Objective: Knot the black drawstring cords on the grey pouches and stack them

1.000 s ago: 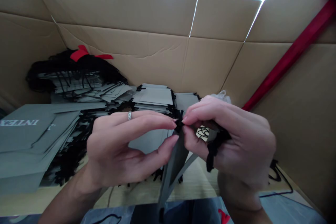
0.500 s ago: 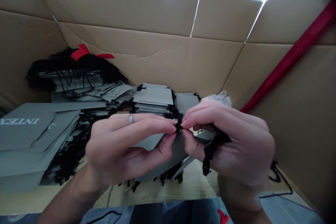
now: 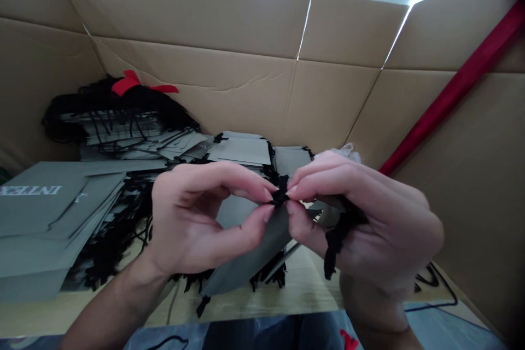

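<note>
Between my two hands is a black cord [image 3: 280,192] with a knot in it, at the upper edge of a grey card [image 3: 254,254]. My left hand [image 3: 205,219] pinches the knot's left side between thumb and forefinger. From the right, the thumb and forefinger of my right hand [image 3: 369,224] pinch the same cord. More black cord bunches in my right palm and hangs below it as a loop. The card tilts beneath my fingers, partly hidden by my left hand, with a black cord end at its lower corner.
Left on the wooden table [image 3: 303,295] lie large grey printed bags [image 3: 33,213] with black cords. Behind stand stacks of grey cards [image 3: 240,150] and a black cord bundle [image 3: 135,101] tied with red ribbon. Cardboard walls [image 3: 197,60] surround the table; a dark red strip [image 3: 451,87] slants at right.
My left hand has shifted slightly right and up, its fingers more curled. My right hand has moved a little right. The grey card shows more, its lower corner now lower and further left.
</note>
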`<move>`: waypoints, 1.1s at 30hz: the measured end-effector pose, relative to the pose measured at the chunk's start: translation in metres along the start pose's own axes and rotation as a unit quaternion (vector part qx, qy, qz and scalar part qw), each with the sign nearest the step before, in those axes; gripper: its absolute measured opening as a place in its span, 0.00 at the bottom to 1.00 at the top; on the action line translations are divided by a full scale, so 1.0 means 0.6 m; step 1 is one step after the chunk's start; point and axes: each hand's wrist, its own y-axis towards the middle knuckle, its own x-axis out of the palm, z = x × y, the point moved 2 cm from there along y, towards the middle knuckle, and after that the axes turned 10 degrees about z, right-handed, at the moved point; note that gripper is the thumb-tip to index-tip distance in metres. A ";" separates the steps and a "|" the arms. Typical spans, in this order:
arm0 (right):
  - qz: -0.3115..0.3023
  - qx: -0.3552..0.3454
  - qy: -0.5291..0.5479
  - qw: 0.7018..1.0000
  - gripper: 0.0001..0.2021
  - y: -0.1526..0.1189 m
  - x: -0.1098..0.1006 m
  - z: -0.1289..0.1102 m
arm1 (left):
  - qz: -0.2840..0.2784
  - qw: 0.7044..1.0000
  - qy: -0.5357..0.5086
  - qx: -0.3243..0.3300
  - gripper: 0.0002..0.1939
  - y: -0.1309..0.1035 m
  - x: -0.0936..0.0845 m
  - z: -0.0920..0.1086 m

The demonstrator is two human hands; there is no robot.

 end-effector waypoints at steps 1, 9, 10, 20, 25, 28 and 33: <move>0.003 -0.004 0.000 1.000 0.12 0.000 0.000 0.001 | 0.003 1.000 0.000 -0.005 0.15 -0.001 0.001 0.000; -0.033 0.045 0.017 0.998 0.12 0.002 -0.006 0.013 | 0.054 0.992 0.109 0.030 0.18 -0.023 0.005 0.007; -0.035 0.071 0.023 0.997 0.13 0.002 -0.009 0.014 | 0.053 0.991 0.117 0.032 0.18 -0.025 0.004 0.008; -0.077 0.245 0.119 0.959 0.10 0.015 -0.003 0.030 | -0.015 0.993 0.113 -0.021 0.24 -0.022 0.000 0.004; -0.058 0.243 0.109 0.962 0.10 0.015 -0.008 0.032 | -0.119 0.975 0.133 -0.133 0.04 -0.009 0.002 0.003; -0.096 0.217 0.101 0.966 0.11 0.016 -0.013 0.037 | -0.118 0.972 0.164 -0.116 0.06 -0.005 -0.002 0.008; -0.184 0.143 0.107 0.967 0.16 0.017 -0.011 0.047 | -0.137 0.973 0.181 -0.041 0.08 -0.005 -0.001 0.014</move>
